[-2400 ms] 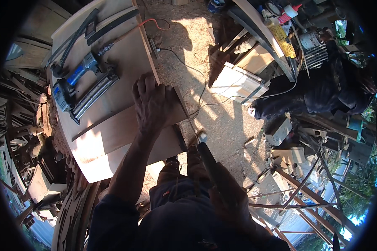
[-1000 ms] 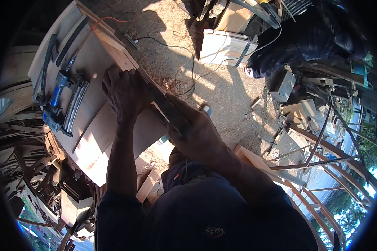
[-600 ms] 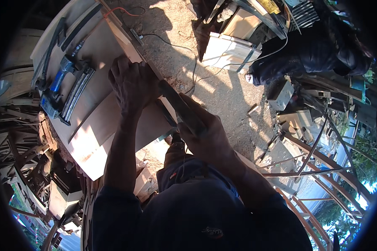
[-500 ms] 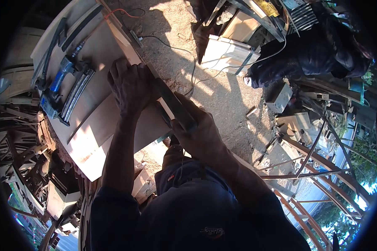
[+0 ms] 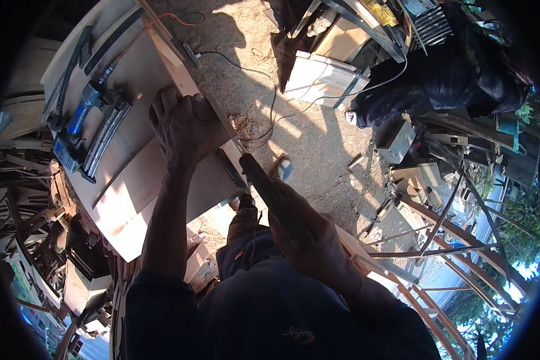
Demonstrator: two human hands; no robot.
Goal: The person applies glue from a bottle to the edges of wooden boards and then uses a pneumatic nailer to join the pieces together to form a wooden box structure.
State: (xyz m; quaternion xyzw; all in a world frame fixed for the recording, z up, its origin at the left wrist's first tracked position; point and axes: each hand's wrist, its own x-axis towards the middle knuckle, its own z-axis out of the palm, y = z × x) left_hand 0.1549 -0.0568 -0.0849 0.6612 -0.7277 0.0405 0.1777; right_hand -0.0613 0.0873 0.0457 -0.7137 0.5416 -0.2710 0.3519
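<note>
My left hand (image 5: 183,129) is closed over the edge of a pale wooden strip (image 5: 187,86), its fingers curled down beside a broad plywood panel (image 5: 147,63). In my right hand (image 5: 312,231) is a long, dark, bar-shaped tool (image 5: 264,183), gripped at its near part and tilted toward my body. Its far end meets the strip's line just beyond my left hand; the shaded underside hides what kind of tool it is. On the panel, left of my left hand, lies a blue and grey nail gun (image 5: 81,123) with a long metal magazine.
Dark bars (image 5: 111,39) lie at the panel's far left. An orange cord (image 5: 174,18) and a dark cable (image 5: 273,108) run over the dirt ground. A person in dark clothes (image 5: 438,78) is at the right, near pale boards (image 5: 321,78). Scrap wood (image 5: 72,240) piles up left.
My right hand has drawn the dark tool back toward my body and to the right, uncovering a shoe on the ground. My left hand stays on the strip, nearly still.
</note>
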